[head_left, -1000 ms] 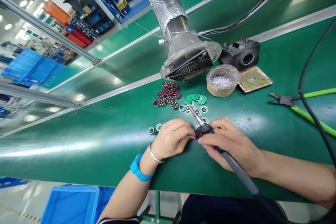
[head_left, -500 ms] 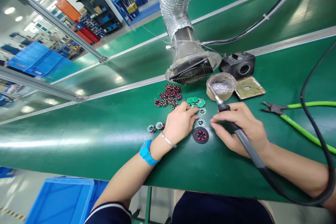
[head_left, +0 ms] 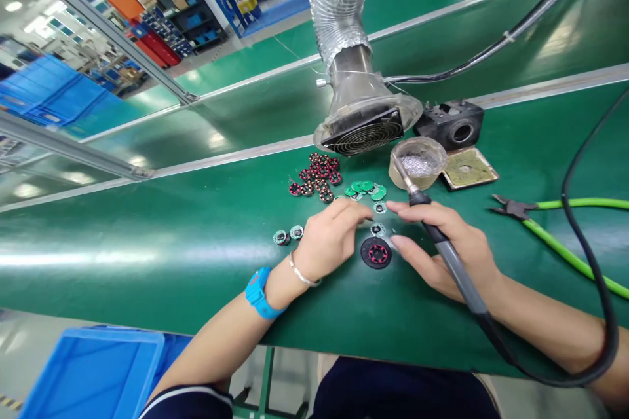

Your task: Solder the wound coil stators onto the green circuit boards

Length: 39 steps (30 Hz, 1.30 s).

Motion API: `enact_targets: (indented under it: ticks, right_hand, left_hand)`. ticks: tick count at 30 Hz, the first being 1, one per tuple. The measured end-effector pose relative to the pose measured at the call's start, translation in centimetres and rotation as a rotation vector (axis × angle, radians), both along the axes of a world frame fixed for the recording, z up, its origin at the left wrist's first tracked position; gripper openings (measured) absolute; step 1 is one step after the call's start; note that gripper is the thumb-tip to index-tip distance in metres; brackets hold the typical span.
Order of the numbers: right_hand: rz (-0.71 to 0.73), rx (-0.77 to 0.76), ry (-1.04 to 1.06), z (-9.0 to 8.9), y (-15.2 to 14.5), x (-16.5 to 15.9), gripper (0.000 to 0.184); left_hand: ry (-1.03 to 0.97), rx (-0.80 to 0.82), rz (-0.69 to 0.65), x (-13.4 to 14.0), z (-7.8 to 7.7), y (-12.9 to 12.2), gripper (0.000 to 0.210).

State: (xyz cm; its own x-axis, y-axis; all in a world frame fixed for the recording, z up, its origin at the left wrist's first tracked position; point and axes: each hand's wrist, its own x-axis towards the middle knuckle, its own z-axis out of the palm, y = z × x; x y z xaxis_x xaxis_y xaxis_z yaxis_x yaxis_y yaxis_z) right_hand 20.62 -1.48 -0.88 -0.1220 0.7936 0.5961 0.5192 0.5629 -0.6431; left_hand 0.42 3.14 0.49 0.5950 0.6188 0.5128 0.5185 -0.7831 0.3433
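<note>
My right hand (head_left: 455,245) grips a soldering iron (head_left: 459,272) against the palm, its metal end over the rim of a round bowl (head_left: 417,180) of shiny shavings; the thumb and forefinger are spread apart. My left hand (head_left: 331,236) has its fingers bent together beside a small round circuit board (head_left: 377,229). A tiny dark thing shows at its fingertips, too small to name. Below that board lies a black disc (head_left: 366,260) with a red-and-black wound coil (head_left: 378,253) on it. Another small board (head_left: 380,207) lies above, close to the right forefinger.
Green round boards (head_left: 363,187) and a heap of wound coils (head_left: 319,173) lie behind the left hand; two board-topped coils (head_left: 281,237) sit left. A fume extractor (head_left: 366,124) hangs over the bench. A sponge tray (head_left: 469,167), black holder (head_left: 452,124) and green-handled cutters (head_left: 515,207) are right.
My left hand has drawn back a little to the left and down from the small boards. The right thumb and forefinger have spread wider, with the soldering iron still held.
</note>
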Motion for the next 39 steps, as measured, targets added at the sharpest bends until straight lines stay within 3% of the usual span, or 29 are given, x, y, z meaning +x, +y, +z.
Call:
enact_targets:
  ticks: [2,5,10,15,20,25,31,39]
  right_hand:
    - [0.037,-0.055,0.035,0.1,-0.4,-0.2,0.041]
    - [0.085,-0.042,0.006,0.3,-0.9,-0.5,0.036]
    - [0.098,-0.014,-0.078,0.3,-0.8,-0.5,0.034]
    - [0.210,0.047,-0.283,-0.1,-0.4,-0.4,0.032]
    - [0.258,0.004,-0.333,-0.2,-0.4,-0.4,0.039]
    - [0.297,-0.038,-0.315,0.2,-0.2,-0.1,0.036]
    - [0.329,-0.060,-0.232,0.5,-0.1,0.0,0.041]
    - [0.318,-0.047,-0.212,0.3,0.0,-0.4,0.035]
  left_hand:
    - [-0.127,-0.048,-0.123,0.2,0.7,-0.8,0.028]
    - [-0.217,-0.094,-0.192,0.4,1.1,-1.9,0.027]
    - [-0.265,-0.175,-0.123,-0.4,0.6,-2.2,0.030]
    - [-0.057,-0.469,-0.054,-1.4,-0.1,-1.9,0.045]
    - [-0.055,-0.516,-0.036,-0.8,-1.3,-2.4,0.017]
    - [-0.068,-0.505,0.022,-0.4,-1.4,-3.1,0.012]
    - [-0.027,-0.594,-0.065,-1.6,-0.7,-2.8,0.013]
    - [-0.153,-0.738,-0.109,-1.7,-0.5,-2.2,0.005]
